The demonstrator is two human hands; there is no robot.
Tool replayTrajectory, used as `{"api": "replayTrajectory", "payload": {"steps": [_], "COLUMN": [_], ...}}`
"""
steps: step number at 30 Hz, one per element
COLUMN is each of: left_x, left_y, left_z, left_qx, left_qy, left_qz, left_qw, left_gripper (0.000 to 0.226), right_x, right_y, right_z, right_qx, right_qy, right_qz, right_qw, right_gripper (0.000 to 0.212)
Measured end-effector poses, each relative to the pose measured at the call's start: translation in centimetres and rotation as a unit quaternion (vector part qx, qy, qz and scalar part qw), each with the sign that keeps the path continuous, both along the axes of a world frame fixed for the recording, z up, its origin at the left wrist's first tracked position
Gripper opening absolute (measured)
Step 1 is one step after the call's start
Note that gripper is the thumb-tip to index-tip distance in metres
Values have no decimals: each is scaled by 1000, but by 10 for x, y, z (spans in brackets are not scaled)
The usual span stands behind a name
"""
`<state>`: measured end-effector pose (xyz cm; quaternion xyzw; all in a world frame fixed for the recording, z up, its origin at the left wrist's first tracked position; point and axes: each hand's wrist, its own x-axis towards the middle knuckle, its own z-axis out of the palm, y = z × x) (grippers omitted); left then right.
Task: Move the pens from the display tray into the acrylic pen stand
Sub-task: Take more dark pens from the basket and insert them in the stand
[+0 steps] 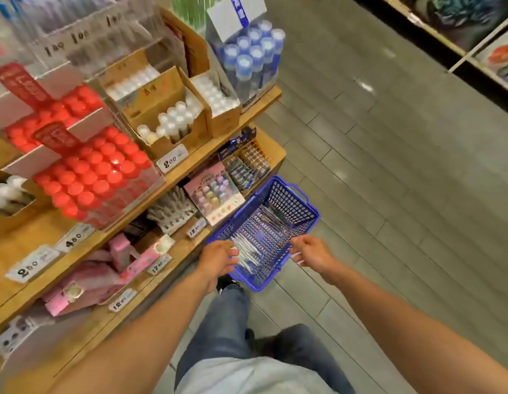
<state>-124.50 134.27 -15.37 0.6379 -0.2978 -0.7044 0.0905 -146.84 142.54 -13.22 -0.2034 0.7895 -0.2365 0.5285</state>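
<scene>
A blue plastic basket (295, 206) stands on the floor beside the shelving. Inside it lie bundles of clear pens (247, 250), with more pens (271, 214) further back. My left hand (217, 260) reaches over the basket's near left rim, its loosely spread fingers at the nearer bundle. At the near right rim is my right hand (311, 253), fingers bent downward and nothing visibly held. Clear acrylic pen stands (85, 38) with "100" price labels sit blurred on the top shelf at the upper left.
Wooden shelves (179, 169) on the left carry red-capped tubes (96, 166), cardboard boxes of white-capped tubes (173, 120), blue-capped bottles (255, 55) and pink packets (116, 251). Grey tiled floor (389, 166) stretches to the right. Another shelf unit (480, 52) stands at the far right.
</scene>
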Motion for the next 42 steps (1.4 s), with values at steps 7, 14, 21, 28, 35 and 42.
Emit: {"api": "replayTrajectory", "payload": {"steps": [7, 14, 21, 28, 35, 42], "left_x": [-30, -63, -97, -124, -132, -152], "left_y": [-28, -39, -46, -54, -41, -39], "left_z": [-79, -210, -344, -441, -514, -565], "left_qx": [20, 5, -14, -32, -5, 30], "left_qy": [-6, 28, 51, 47, 26, 16], "left_qz": [36, 111, 165, 210, 220, 246], "left_qw": [999, 993, 985, 976, 975, 969], "left_gripper": [13, 13, 13, 17, 20, 31], "right_x": [-34, -62, -90, -115, -136, -133], "right_y": [-33, -64, -87, -117, -151, -152], "right_z": [-66, -221, -396, -523, -600, -649], "right_qx": [38, 74, 72, 69, 118, 124], "right_qy": [54, 123, 171, 240, 293, 365], "right_qz": [84, 253, 319, 375, 445, 548], "right_qw": [994, 957, 929, 893, 838, 742], "right_gripper": [17, 28, 22, 20, 19, 26]}}
